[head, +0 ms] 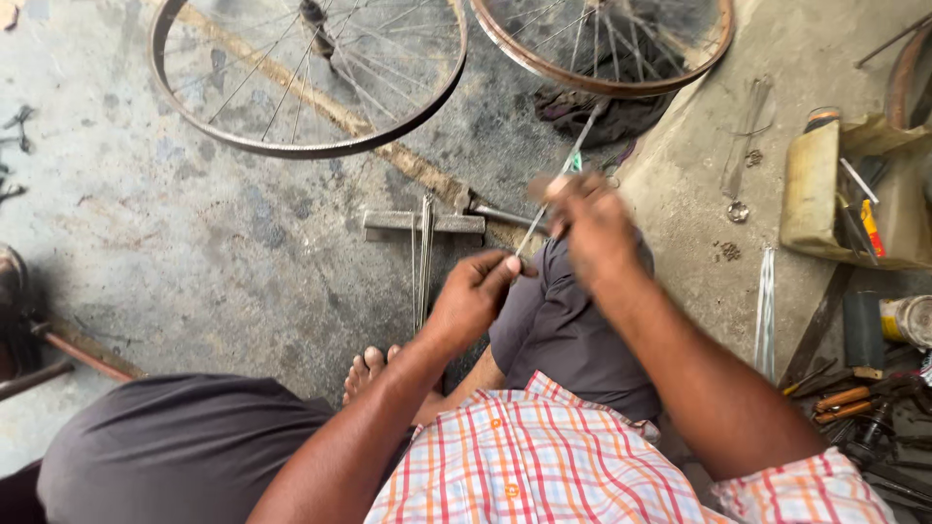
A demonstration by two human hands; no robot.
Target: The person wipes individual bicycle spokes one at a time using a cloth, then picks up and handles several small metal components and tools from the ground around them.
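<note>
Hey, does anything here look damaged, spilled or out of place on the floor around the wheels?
Nothing looks spilled or broken. Two bare rims lie flat on the floor, loose spokes rest across a metal bar, and both hands, left and right, hold one spoke. Tools sit jumbled at right.

I see a white shirt checked in red, orange and blue, and dark grey trousers. The floor is mottled grey-blue concrete. Far left wheel rim looks dull grey; far right rim rusty brown. The spoke is silver, the right-side container yellowed cream.
</note>
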